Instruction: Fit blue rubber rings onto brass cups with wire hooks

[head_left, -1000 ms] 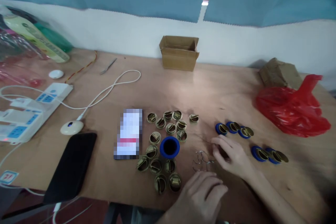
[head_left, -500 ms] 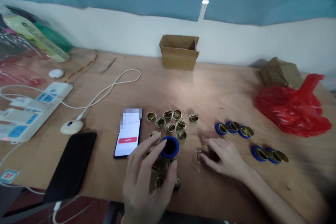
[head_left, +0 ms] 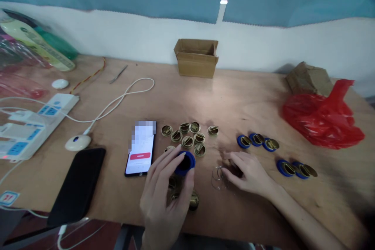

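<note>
My left hand (head_left: pixel 166 191) has its fingers and thumb curled round a blue ring-shaped cap (head_left: pixel 187 163), dark inside, holding it over a group of brass-coloured round pieces (head_left: pixel 187 141). Each of those has a bar across its hollow face; some lie hidden under the hand. On the table to the right, my right hand (head_left: pixel 249 174) rests with its thumb and forefinger apart. Thin wire rings (head_left: pixel 217 179) lie at its thumb tip; whether they touch is unclear. Farther right are several blue caps with brass pieces on them, among them one blue cap (head_left: pixel 243 141).
A lit phone (head_left: pixel 140 148) and a black phone (head_left: pixel 77 185) lie left, near a white power strip (head_left: pixel 41 129), a white oval device (head_left: pixel 77 142) and cables. A cardboard box (head_left: pixel 196 64) stands at the back. A red plastic bag (head_left: pixel 319 119) sits right, before a crumpled brown box (head_left: pixel 309 78).
The blue cap is lower and tilted, with my left thumb now closed against it. My right hand stays by the wire rings. The whole view has shifted slightly.
</note>
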Available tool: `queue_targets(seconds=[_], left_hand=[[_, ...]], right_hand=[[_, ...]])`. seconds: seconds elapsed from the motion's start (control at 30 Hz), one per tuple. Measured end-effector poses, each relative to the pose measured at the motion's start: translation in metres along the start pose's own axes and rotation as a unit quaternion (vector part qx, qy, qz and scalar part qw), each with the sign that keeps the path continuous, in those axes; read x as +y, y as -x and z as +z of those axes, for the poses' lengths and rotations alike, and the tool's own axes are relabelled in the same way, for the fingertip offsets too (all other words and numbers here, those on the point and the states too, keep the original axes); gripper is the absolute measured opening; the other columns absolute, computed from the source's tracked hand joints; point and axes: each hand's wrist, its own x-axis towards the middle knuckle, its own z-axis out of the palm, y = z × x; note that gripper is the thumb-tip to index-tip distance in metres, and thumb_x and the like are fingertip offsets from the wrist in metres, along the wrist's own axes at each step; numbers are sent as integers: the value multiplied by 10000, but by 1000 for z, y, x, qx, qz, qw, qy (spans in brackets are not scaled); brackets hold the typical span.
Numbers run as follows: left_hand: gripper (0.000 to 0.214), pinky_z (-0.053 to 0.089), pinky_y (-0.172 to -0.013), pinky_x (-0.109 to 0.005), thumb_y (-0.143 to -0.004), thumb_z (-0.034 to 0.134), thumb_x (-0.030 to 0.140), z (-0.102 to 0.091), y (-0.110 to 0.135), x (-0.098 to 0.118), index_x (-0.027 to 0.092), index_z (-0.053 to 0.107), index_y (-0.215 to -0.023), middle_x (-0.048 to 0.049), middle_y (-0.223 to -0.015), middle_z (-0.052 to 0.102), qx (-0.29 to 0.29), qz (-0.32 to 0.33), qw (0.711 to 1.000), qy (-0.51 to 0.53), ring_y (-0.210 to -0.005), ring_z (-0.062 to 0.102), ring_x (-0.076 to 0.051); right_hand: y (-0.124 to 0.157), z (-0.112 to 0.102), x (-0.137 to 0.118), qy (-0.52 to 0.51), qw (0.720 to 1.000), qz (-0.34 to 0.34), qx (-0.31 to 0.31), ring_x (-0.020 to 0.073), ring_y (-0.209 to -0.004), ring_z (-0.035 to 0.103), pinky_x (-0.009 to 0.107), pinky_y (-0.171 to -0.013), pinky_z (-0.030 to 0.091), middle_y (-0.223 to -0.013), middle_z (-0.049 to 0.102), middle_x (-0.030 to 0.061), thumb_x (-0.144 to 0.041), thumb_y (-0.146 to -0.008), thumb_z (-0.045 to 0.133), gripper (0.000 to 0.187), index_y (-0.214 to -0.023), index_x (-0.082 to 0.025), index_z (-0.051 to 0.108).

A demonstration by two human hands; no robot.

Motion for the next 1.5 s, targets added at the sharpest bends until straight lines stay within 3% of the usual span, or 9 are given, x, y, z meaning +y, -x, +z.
queue_targets(seconds=[0.17,0.3,0.43,0.57,0.77,1.0,1.17,1.33,1.5], left_hand=[[398,570,-958,-366,-819,738,41,-10,11,4,171,659,-1186,-81,-1226,732,35,29,998,33,-1106,693,-219],[336,579,-920,-329,-793,756,16,-15,26,5,118,667,-1101,-105,-1203,727,5,83,994,73,-1068,696,-208],[347,599,-907,-307,-786,797,27,-14,36,8,94,653,-1093,-123,-1175,733,-38,112,990,78,-1066,706,-200],[327,593,-921,-292,-785,815,28,-10,41,13,90,666,-1070,-119,-1131,749,-17,103,992,73,-1055,707,-186],[268,601,-930,-311,-823,788,47,-10,46,19,86,672,-1062,-129,-1135,751,-12,105,990,95,-1075,707,-198],[290,621,-939,-341,-832,794,88,4,56,15,118,676,-1096,-123,-1179,745,-15,90,989,119,-1088,712,-208],[349,637,-927,-337,-814,810,89,20,61,14,98,666,-1131,-150,-1196,736,-19,97,985,142,-1109,717,-228],[390,626,-967,-326,-819,806,90,27,48,14,116,642,-1172,-150,-1208,735,-29,91,988,121,-1107,731,-214],[410,614,-1015,-389,-876,745,119,47,21,16,144,577,-1249,-138,-1216,729,-32,114,985,124,-1171,714,-232]], right_hand=[[-1,7,2,-45,995,6,90,168,-629,559,287,-602,440,-737,581,6,-269,-975,577,123,-1063,-183,572],[-9,10,2,-63,988,-7,140,196,-726,576,320,-681,470,-810,601,40,-219,-968,571,89,-1052,-190,574],[-33,6,-7,-59,996,-53,49,216,-801,610,360,-757,476,-882,652,58,-233,-979,563,153,-1123,-185,585],[-61,7,-17,-41,994,-98,-8,259,-986,639,399,-852,479,-1085,680,128,-225,-971,566,286,-1250,-160,556],[-79,11,-24,-55,996,-56,-32,231,-863,655,381,-854,470,-957,712,87,-195,-925,619,354,-1262,-128,530],[-86,10,-25,23,992,-54,-108,264,-896,697,345,-734,470,-1059,735,126,-239,-931,661,261,-1172,-145,623],[-82,11,-23,-28,993,-28,-110,246,-871,706,337,-704,521,-1083,725,98,-266,-911,708,316,-1204,-180,628],[-58,-9,-14,-162,986,-33,-8,220,-1046,675,351,-840,587,-1302,605,129,-249,-951,635,318,-1262,-204,586],[-27,-26,-7,-294,955,14,32,176,-939,699,290,-754,613,-1129,680,67,-158,-901,622,347,-1240,-224,583]])
